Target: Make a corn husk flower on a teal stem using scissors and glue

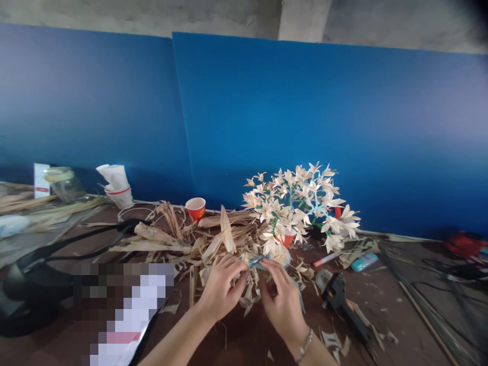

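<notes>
- Hands sit closest to me, by the near edge of the worktop, approx. midway along: left hand, right hand, w/ a bracelet on the right wrist.
- Left fingers curled in, tips pinched on one end of a teal strip. Right thumb & forefinger grip the same strip; the rest trails down past the right palm.
- Strip held just above the worktop, betw. the two hands, directly in front of the husk-flower bouquet.
- Bouquet stands mid-worktop, w/ a small red pot at its base.
- Dried husk pile spreads left of the bouquet, touching it; red cup behind it, near the back edge.
- Black glue gun lies just right of the right hand; red-tipped pen & teal tube beyond it.
- Back-left corner: white cup stack, glass jar.
</notes>
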A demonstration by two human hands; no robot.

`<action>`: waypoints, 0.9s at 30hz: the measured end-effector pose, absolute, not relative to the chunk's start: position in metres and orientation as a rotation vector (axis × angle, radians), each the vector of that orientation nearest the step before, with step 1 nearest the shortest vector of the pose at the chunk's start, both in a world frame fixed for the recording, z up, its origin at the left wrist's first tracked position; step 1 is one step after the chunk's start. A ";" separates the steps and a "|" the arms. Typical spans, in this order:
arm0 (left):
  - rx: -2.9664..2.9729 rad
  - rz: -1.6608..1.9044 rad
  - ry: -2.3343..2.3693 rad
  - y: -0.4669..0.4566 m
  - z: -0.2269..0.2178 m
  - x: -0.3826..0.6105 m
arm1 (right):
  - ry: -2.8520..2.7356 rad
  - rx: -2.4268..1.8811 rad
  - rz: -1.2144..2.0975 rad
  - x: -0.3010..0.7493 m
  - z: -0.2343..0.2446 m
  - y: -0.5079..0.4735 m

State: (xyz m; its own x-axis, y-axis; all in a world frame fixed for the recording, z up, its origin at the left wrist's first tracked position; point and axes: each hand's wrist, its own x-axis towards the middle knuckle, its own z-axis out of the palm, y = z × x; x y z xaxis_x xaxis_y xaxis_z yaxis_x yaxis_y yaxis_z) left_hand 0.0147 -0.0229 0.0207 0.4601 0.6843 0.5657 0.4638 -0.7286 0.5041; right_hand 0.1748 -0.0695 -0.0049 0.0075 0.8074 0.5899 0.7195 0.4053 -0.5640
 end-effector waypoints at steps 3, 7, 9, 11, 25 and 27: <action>2.431 1.104 0.956 -0.025 0.020 0.018 | -1.773 -1.366 0.108 0.171 -0.005 -0.072; 2.444 1.048 0.941 -0.028 0.018 0.019 | -1.806 -1.383 0.140 0.169 -0.005 -0.073; 2.447 1.056 0.932 -0.028 0.017 0.019 | -1.797 -1.381 0.142 0.169 -0.005 -0.073; 2.446 1.072 0.930 -0.027 0.016 0.019 | -1.775 -1.377 0.132 0.169 -0.006 -0.072; 2.353 1.142 0.954 -0.022 0.013 0.017 | -1.748 -1.294 0.113 0.173 -0.007 -0.069; 2.320 1.163 0.960 -0.020 0.013 0.016 | -1.752 -1.292 0.134 0.175 -0.005 -0.069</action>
